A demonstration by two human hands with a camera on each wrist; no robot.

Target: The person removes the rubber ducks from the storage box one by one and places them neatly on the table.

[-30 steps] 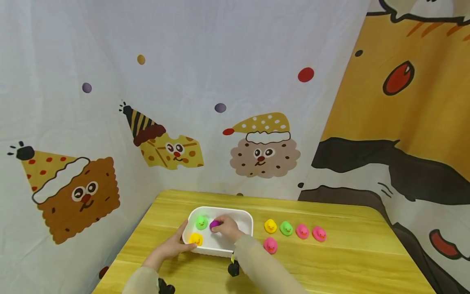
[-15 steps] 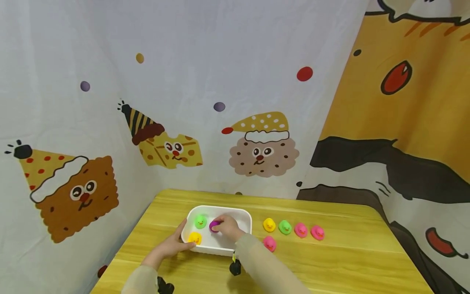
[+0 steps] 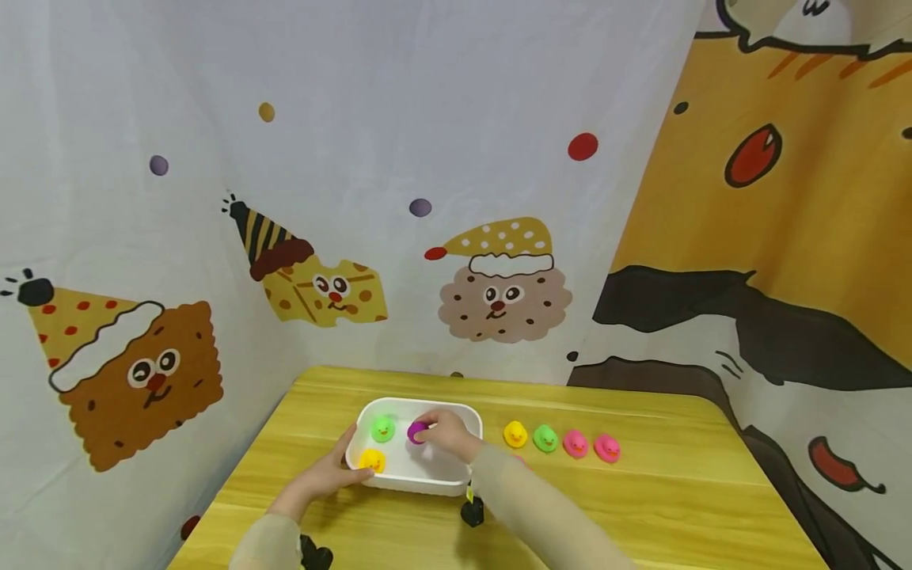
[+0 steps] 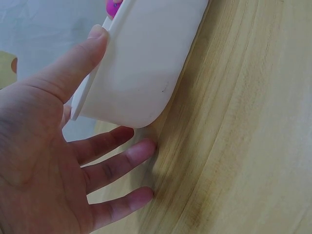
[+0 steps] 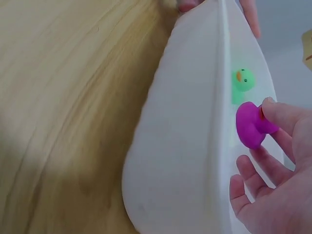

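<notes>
A white tray (image 3: 449,475) sits toward the left of the table. My left hand (image 3: 321,476) holds its near left corner, thumb on the rim and the other fingers spread about the end, as the left wrist view shows. Over the tray's inside, my right hand (image 3: 452,434) pinches a purple rubber duck (image 5: 251,126) between thumb and fingers; the duck is tipped sideways. Inside the tray, a green duck (image 3: 383,428) lies at the back left and a yellow duck (image 3: 372,461) at the front left, close to my left thumb.
Right of the tray, a yellow duck (image 3: 515,434), a green duck (image 3: 545,438) and two pink ducks (image 3: 575,444) form a row on the wooden table (image 3: 677,499). Another pink duck is mostly hidden behind my right sleeve (image 3: 527,499). A printed cloth (image 3: 399,119) hangs behind.
My right hand and the purple duck have shifted slightly right and back relative to the tray. The right sleeve now covers most of the near pink duck. The left hand keeps its place on the tray.
</notes>
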